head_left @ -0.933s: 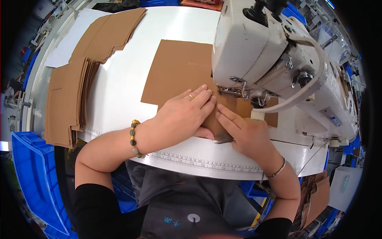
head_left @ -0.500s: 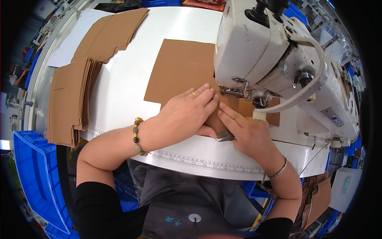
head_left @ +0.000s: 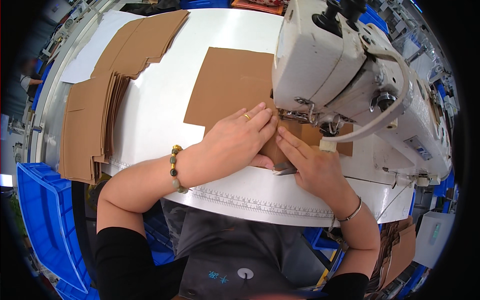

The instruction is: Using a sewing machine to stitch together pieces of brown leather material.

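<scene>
A: What is surrounding your work, and what is standing in the way?

B: A bulky white sewing machine (head_left: 320,55) is looming from the right, its head covering part of a flat, notched brown sheet (head_left: 227,87). A pale curved hose (head_left: 385,120) is arching in front of the machine. Well off to your left, a thick stack of brown panels (head_left: 85,125) is sitting near a second brown stack (head_left: 135,42), which is overlapping a white paper sheet (head_left: 82,67). A blue plastic bin (head_left: 47,220) is standing below.

A: Where is your brown sheet lying, and which way is it pointing?

B: It is lying on your glossy white tabletop (head_left: 155,107), passing beneath the machine head and showing again beyond it. Its left edge is slanting, far end rightward. Visible span is running far left to near right; hands and machine are hiding the outline, so long axis is staying undetermined.

A: Your hands?

B: Your left hand (head_left: 237,140) is resting open, palm down on the sheet, fingers extending toward the machine head. Your right hand (head_left: 315,167) is touching the sheet with outstretched fingers; a pointed grey metal tool (head_left: 285,171) is jutting from beneath. Whether you are gripping it, I cannot tell.
</scene>
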Motion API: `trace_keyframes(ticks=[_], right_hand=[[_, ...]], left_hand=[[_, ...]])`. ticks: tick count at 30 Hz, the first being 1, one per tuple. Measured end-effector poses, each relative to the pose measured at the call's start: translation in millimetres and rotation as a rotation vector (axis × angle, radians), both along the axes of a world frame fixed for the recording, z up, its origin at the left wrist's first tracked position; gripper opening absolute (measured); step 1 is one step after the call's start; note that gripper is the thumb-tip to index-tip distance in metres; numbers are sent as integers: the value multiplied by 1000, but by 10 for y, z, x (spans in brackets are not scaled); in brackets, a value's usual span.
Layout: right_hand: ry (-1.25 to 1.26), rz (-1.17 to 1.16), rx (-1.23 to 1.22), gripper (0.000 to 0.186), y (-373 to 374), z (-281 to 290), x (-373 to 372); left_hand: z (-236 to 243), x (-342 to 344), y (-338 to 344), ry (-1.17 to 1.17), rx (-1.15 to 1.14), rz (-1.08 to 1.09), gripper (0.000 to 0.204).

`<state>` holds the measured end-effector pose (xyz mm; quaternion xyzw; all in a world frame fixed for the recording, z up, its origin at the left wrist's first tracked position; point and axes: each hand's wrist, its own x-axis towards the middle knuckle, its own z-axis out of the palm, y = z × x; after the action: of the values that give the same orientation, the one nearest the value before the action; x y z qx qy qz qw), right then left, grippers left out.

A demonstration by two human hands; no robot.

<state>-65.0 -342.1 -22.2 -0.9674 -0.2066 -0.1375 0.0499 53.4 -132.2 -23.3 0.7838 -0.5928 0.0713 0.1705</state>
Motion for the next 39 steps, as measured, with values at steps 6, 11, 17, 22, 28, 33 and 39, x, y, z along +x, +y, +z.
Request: trace_keyframes(ticks=[6,11,17,22,28,33,39], right_hand=[[1,-6,-3,41,-4,7,2],[-6,-12,-17,41,-17,12,13],[21,-19,12,44,-28,13,11],[21,-126,188,41,-162,-90,2],[193,-145,828,28,-140,-43,71],[121,33,835,36,-329,-8,53],[78,-128,362,18,-284,148,20]], left_hand=[[-8,8,-8,-14,7,1,78],[-17,25,-25,5,2,0,78],[0,20,-14,11,6,9,79],[-3,29,-17,-14,15,15,81],[30,44,-16,-11,33,8,82],[122,14,-24,22,122,55,83],[88,-54,22,6,99,80,84]])
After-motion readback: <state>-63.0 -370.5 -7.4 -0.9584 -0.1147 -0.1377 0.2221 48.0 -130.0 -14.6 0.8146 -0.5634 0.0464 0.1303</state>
